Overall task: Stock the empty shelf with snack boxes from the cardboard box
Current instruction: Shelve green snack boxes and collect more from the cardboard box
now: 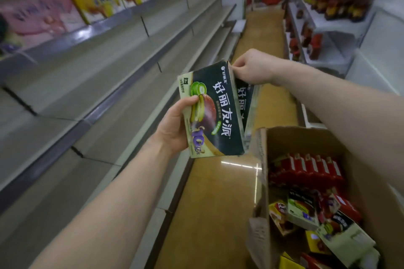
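Note:
My left hand (175,124) grips the left edge of a dark green snack box (218,113) with white lettering, held upright over the aisle floor. A second, matching green box (246,102) stands just behind it. My right hand (251,67) pinches the top of that second box. The open cardboard box (262,181) sits at the lower right, holding a row of red boxes (306,170) and several loose snack boxes. Bare grey shelves (98,67) run along the left, beside both hands.
The top left shelf holds pink (41,17) and yellow snack boxes (102,2). Across the aisle, white shelving (328,28) carries red and dark goods. The yellow-brown floor (218,203) runs between them toward more shelves at the far end.

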Demonstrator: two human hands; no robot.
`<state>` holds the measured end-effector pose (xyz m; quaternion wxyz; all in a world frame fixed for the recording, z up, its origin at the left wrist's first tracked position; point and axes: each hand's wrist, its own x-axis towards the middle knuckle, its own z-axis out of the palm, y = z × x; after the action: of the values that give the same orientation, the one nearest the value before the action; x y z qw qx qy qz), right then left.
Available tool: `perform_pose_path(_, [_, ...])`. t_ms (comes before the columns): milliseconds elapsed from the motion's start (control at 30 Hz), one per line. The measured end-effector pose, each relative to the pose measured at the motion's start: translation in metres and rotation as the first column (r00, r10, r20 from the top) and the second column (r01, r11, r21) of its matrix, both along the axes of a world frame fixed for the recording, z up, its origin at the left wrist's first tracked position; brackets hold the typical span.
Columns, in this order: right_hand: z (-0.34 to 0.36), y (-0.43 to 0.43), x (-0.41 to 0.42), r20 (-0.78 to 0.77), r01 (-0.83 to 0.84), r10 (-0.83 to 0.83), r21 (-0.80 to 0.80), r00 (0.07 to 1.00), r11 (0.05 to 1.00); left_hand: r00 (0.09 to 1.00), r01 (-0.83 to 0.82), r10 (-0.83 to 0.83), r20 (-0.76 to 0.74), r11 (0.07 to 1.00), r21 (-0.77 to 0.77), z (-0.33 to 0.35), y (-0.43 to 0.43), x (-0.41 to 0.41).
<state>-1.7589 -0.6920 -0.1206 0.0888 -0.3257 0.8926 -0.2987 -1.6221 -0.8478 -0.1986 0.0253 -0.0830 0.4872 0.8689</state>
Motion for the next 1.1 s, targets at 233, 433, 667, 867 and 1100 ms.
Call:
perform_pose_path(233, [0.033,-0.085,0.057,0.176,-0.065,0.088,-0.131,0.980,0.989,0.984,-0.085,0.078,-0.161,0.996,-0.038,0.026,-0.067,0.064])
perform_pose_path(433, [0.056,-0.154,0.117,0.377,-0.105,0.244,-0.353,0.893,0.930,0.871,-0.405,0.416,-0.262,0.909,0.097,0.048,-0.124,0.121])
perform_pose_path(667, [0.070,-0.225,0.190,0.306,-0.327,0.382,-0.215,0.872,0.920,0.700,-0.649,0.686,-0.198,0.727,0.224,0.074,-0.178,0.189])
perform_pose_path(867, [0.114,-0.263,0.227,0.145,-0.370,0.414,-0.259,0.898,0.892,0.596,-0.734,0.773,-0.216,0.634,0.244,0.107,-0.210,0.240])
perform_pose_path(1100, [0.149,-0.300,0.256,0.030,-0.483,0.501,-0.219,0.865,0.847,0.487,-0.776,0.823,-0.291,0.561,0.288,0.139,-0.252,0.291])
